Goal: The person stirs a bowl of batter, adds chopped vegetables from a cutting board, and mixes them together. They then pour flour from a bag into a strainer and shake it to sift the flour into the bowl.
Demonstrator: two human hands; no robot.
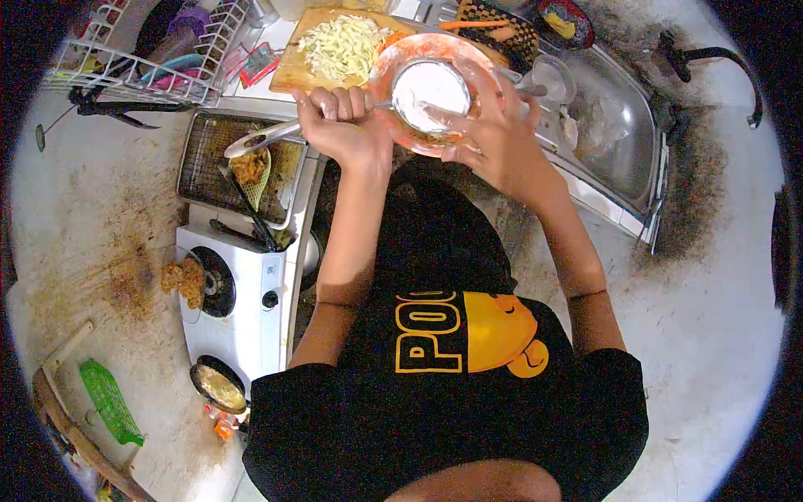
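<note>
My left hand [339, 125] is closed around the handle of a metal ladle [431, 88], whose cup is filled with something white. The ladle's cup sits inside an orange plastic bowl [393, 67], held over the counter edge. My right hand [493, 134] grips that bowl from its right side and underneath. Just beyond the bowl lies a wooden cutting board [293, 75] with a pile of pale shredded vegetable [343, 46].
A metal tray [201, 159] with fried pieces and tongs stands to the left, beside a white stove [242, 293]. A dish rack [142, 58] is at the back left. On the right are a steel sink [619, 134] and a faucet [711, 58]. A small pan [219, 386] sits low left.
</note>
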